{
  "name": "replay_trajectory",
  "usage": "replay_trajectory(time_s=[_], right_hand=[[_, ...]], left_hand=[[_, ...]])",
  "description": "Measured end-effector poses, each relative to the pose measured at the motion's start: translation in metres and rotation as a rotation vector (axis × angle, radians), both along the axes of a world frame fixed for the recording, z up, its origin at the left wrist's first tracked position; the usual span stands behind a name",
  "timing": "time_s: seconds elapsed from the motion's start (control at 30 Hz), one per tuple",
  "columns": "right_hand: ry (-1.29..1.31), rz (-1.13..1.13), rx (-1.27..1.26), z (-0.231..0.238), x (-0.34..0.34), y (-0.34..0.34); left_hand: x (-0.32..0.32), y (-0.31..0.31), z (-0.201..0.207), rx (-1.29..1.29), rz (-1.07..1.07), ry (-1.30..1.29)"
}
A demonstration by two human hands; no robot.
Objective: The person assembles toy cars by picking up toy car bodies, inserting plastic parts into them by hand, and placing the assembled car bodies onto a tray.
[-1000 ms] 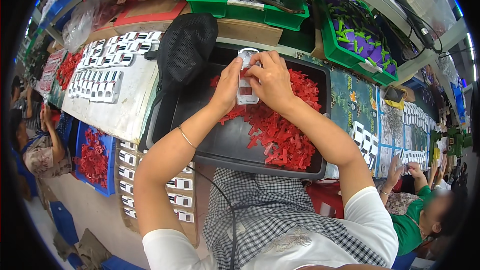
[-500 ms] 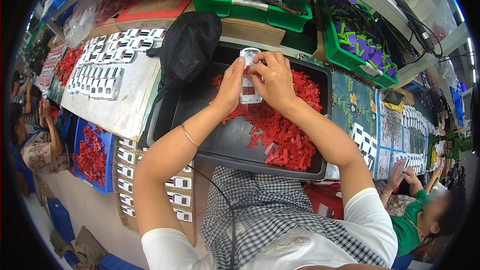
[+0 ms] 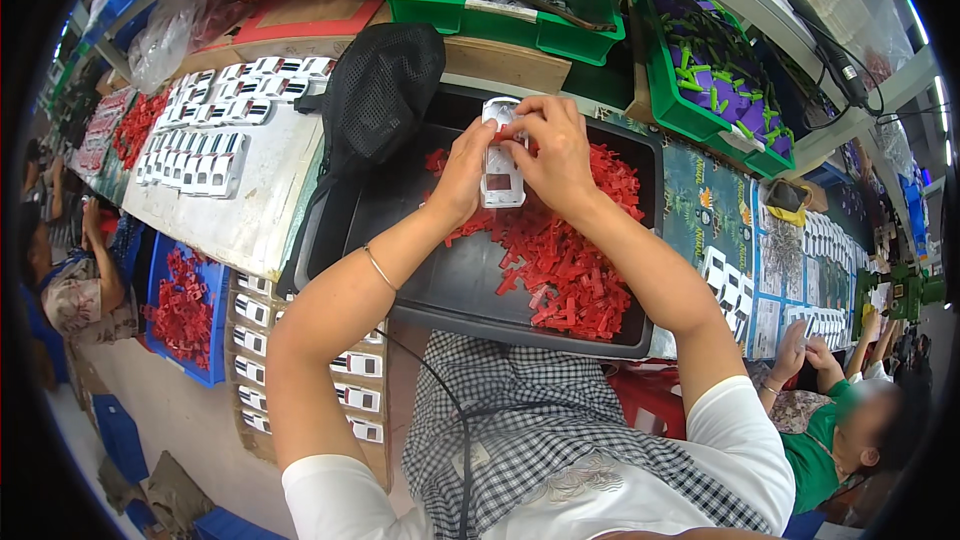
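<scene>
Together, two hands, left hand [image 3: 462,172] and right hand [image 3: 556,154], hold one white casing [image 3: 500,162].

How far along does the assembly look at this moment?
Done: rows of white housings lie on the white board to the left, more on cardboard near the lap. In hand: left hand and right hand hold one white housing over the black tray. Left: a large pile of red clips remains there.
</scene>
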State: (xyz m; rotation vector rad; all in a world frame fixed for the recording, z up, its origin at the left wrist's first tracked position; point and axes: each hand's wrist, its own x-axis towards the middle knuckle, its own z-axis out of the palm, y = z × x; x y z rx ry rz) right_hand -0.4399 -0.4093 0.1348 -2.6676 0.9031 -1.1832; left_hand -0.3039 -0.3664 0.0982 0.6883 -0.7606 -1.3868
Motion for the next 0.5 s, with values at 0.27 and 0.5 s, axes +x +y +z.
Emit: replay_trajectory(time_s=[0.27,0.5], right_hand=[[-0.135,-0.027,0.125,0.008,0.000,-0.001],[-0.213,0.110,0.602,0.020,-0.009,-0.008]], left_hand=[[0.000,0.000,0.004,-0.001,0.036,-0.152],[0.002,0.000,-0.001,-0.013,0.059,-0.207]])
